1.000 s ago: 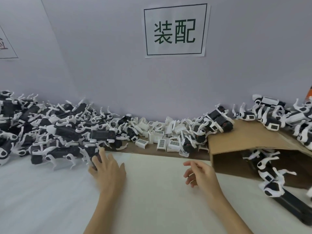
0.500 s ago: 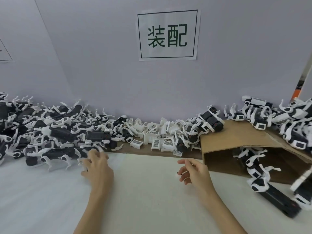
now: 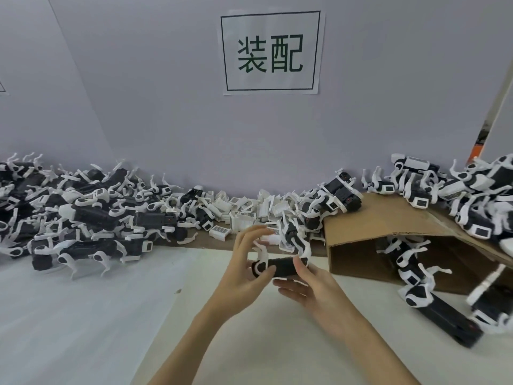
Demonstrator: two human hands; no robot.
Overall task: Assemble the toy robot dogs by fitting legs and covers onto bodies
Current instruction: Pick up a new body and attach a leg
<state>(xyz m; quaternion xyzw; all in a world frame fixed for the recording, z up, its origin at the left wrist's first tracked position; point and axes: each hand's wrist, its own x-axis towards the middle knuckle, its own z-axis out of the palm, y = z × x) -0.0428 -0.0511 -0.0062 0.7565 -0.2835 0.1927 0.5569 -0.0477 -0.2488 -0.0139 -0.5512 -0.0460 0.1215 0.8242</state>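
Dog body is held above the bench at centre, long axis running left-right, white legs pointing up and away. Left hand grips its left end: thumb curled round the near side, fingers spread over the top. Right hand cups the right end from below, thumb on the body, fingers loosely extended. Covers lie just beyond the hands, against the far wall; both hands look about equally near them. Hard to tell: how many legs are seated, and whether the top has a cover; blur and fingers hide it.
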